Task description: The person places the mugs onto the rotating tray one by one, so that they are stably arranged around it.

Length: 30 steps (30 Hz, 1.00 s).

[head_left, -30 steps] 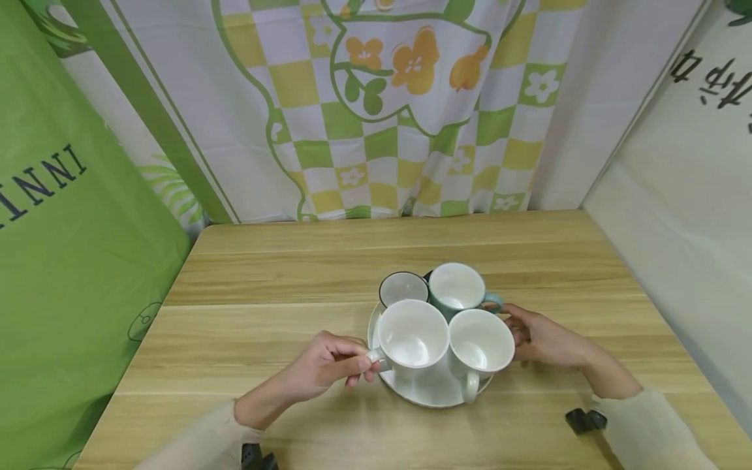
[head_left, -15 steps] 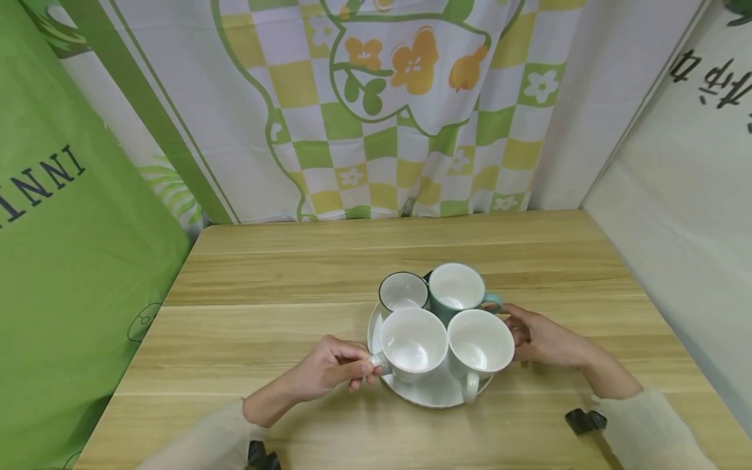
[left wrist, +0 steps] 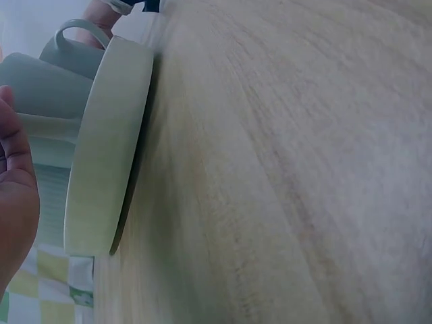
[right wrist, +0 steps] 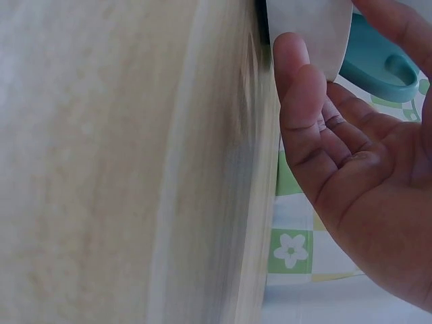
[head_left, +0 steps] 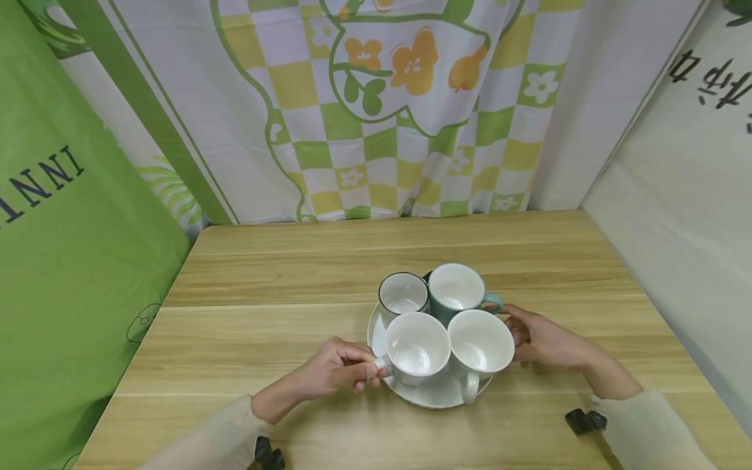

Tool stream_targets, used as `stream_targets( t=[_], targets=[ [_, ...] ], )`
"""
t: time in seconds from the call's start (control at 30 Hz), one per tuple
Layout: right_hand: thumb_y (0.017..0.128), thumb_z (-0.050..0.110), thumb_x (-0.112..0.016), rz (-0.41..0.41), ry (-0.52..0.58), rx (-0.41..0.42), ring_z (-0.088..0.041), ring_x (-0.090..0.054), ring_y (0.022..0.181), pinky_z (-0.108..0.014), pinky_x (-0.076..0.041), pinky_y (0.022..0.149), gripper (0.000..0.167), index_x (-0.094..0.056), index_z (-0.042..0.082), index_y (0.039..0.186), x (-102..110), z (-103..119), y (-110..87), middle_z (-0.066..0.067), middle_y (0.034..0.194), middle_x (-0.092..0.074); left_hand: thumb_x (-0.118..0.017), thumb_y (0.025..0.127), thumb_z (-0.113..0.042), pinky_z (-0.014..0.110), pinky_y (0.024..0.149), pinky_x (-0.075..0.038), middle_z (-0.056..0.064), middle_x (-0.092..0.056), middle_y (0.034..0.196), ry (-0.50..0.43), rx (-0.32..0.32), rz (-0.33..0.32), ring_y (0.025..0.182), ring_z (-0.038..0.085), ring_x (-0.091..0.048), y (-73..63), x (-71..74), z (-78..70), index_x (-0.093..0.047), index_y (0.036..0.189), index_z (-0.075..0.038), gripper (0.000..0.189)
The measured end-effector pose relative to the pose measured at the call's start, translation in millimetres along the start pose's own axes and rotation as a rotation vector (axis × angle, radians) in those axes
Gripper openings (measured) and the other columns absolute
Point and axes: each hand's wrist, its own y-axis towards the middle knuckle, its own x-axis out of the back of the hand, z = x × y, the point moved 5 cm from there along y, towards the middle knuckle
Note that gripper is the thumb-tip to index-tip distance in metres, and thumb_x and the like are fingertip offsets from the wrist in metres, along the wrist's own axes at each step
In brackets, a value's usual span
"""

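Observation:
My left hand (head_left: 346, 371) pinches the handle of a white mug (head_left: 417, 349) over the left front of a round, deep white plate (head_left: 429, 395). The mug is upright and overlaps the plate in the head view. Another white mug (head_left: 480, 343) stands on its right, handle to the front. Behind them are a teal mug (head_left: 457, 288), white inside, and a smaller dark-rimmed white mug (head_left: 404, 294). My right hand (head_left: 543, 338) holds the plate's right side with curled fingers, close to the teal handle (right wrist: 385, 67). The left wrist view shows the plate's tall side (left wrist: 111, 148).
The wooden table (head_left: 264, 274) stretches around the plate. A patterned curtain (head_left: 405, 163) hangs at its back edge, a green cloth (head_left: 82, 274) at the left and a white cloth (head_left: 675, 196) at the right. Black wrist devices (head_left: 584, 421) sit at the sleeves.
My left hand has moved slightly right and toward the front with the white mug, away from the dark-rimmed mug. My right hand, the plate and the other mugs have stayed put.

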Motion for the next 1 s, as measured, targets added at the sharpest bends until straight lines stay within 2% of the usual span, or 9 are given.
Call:
stream_targets(
  t=[0.3, 0.47, 0.7, 0.8, 1.0],
  targets=[
    [0.089, 0.005, -0.072, 0.000, -0.005, 0.011, -0.003, -0.067, 0.092, -0.031, -0.060, 0.068, 0.077, -0.026, -0.012, 0.147, -0.1, 2.6, -0.5, -0.026, 0.115, -0.064, -0.057, 0.098, 0.000, 0.014, 0.059, -0.053, 0.037, -0.062, 0.088, 0.017, -0.012, 0.014, 0.072, -0.001, -0.058, -0.2, 2.1, 8.6, -0.065, 0.099, 0.021, 0.023],
    [0.089, 0.009, -0.073, -0.003, 0.001, -0.018, -0.006, -0.068, 0.091, -0.031, -0.059, 0.065, 0.080, -0.025, -0.010, 0.149, -0.4, 1.0, -0.6, -0.026, 0.116, -0.063, -0.057, 0.098, -0.001, 0.015, 0.059, -0.053, 0.036, -0.062, 0.089, 0.022, -0.016, 0.030, 0.072, -0.001, -0.058, -0.1, 2.7, 11.1, -0.065, 0.099, 0.021, 0.024],
    [0.091, 0.009, -0.072, 0.007, 0.018, -0.029, -0.009, -0.069, 0.092, -0.033, -0.059, 0.064, 0.081, -0.022, -0.011, 0.151, -0.9, 2.4, -1.4, -0.029, 0.118, -0.061, -0.058, 0.099, -0.004, 0.015, 0.060, -0.054, 0.040, -0.062, 0.092, 0.004, 0.017, 0.039, 0.071, -0.001, -0.060, -0.8, 5.2, 13.4, -0.064, 0.101, 0.021, 0.026],
    [0.090, 0.008, -0.072, 0.006, 0.024, -0.020, -0.008, -0.068, 0.090, -0.033, -0.059, 0.062, 0.080, -0.023, -0.011, 0.150, -0.2, 4.8, -1.1, -0.028, 0.117, -0.062, -0.058, 0.099, -0.004, 0.018, 0.061, -0.056, 0.041, -0.063, 0.095, 0.003, 0.033, 0.044, 0.070, -0.001, -0.061, -1.4, 6.3, 13.0, -0.064, 0.103, 0.020, 0.025],
    [0.090, 0.006, -0.072, 0.012, 0.041, -0.030, -0.003, -0.067, 0.091, -0.034, -0.059, 0.062, 0.080, -0.022, -0.012, 0.149, -0.8, 6.6, -0.9, -0.029, 0.118, -0.062, -0.061, 0.098, -0.004, 0.030, 0.060, -0.060, 0.034, -0.068, 0.095, 0.051, 0.044, 0.035, 0.070, 0.001, -0.064, -2.2, 8.4, 7.7, -0.067, 0.108, 0.017, 0.024]
  ],
)
